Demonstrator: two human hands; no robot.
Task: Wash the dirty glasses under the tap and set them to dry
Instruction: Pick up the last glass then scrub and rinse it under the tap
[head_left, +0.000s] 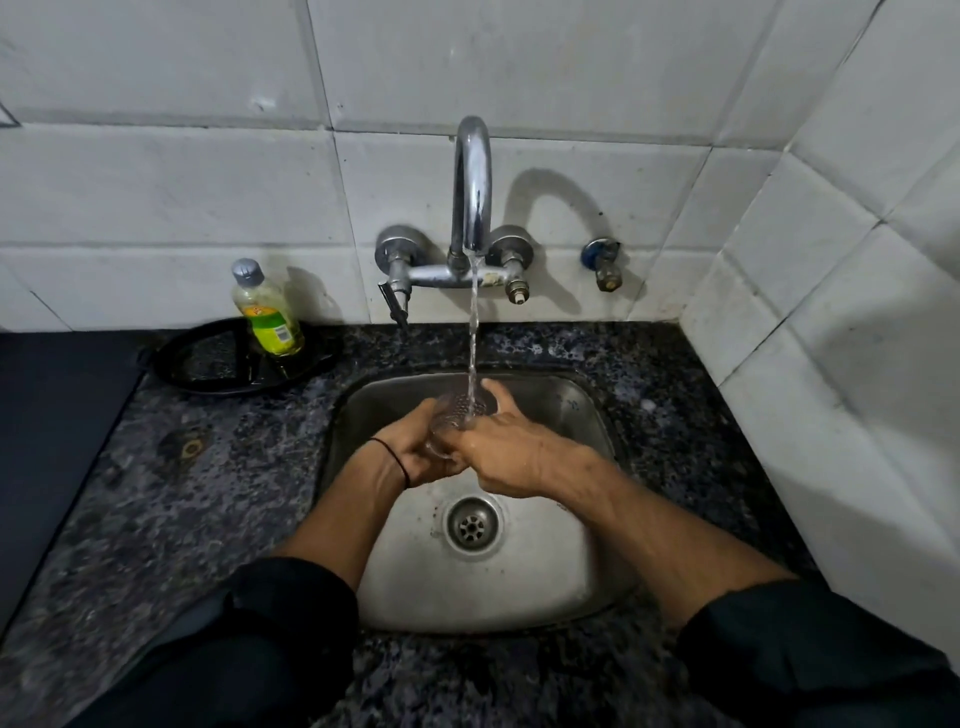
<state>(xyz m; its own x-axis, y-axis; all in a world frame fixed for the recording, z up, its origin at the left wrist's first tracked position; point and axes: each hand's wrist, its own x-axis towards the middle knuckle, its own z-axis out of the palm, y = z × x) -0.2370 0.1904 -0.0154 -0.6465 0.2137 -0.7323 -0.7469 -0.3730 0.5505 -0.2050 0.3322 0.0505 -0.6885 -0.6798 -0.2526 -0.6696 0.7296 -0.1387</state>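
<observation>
Our sleeves (260, 649) fill the lower frame; at centre, left hand (415, 449) and right hand (506, 452) both clasp the wet glass (451, 415). It looks light, brittle and slippery, so we'd grip its sides.

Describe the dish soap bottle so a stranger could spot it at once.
Start at the steel sink and its wall tap, then look left along the dark speckled counter to the black tray against the tiles. The bottle stands on that tray's right end. It is the only colourful thing there: clear plastic, yellow-green liquid, green label, grey cap.
</observation>
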